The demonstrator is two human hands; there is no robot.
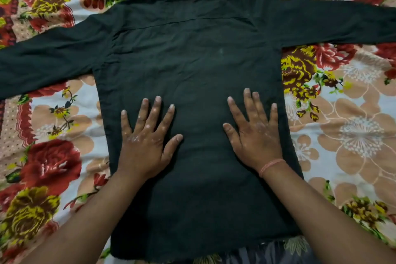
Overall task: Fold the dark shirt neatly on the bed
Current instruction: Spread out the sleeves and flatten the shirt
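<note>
Dark shirt (192, 66) lies flat, back side up, unfolded, across the middle of the bed's floral sheet (353, 135); collar toward the far edge, hem at the near edge, both sleeves spread out toward the left and right edges. Left hand (145, 137) and right hand (255, 128) rest palm-down side by side on the shirt's lower back, fingers splayed open and flat, gripping nothing. A pink thread band (271, 166) circles the right wrist.

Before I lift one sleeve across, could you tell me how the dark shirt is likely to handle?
The dark shirt lies flat with soft creases, so it will probably be floppy and drape. It looks light. Both hands, left and right, press it flat on the floral bedsheet, so it may not slide.
</note>
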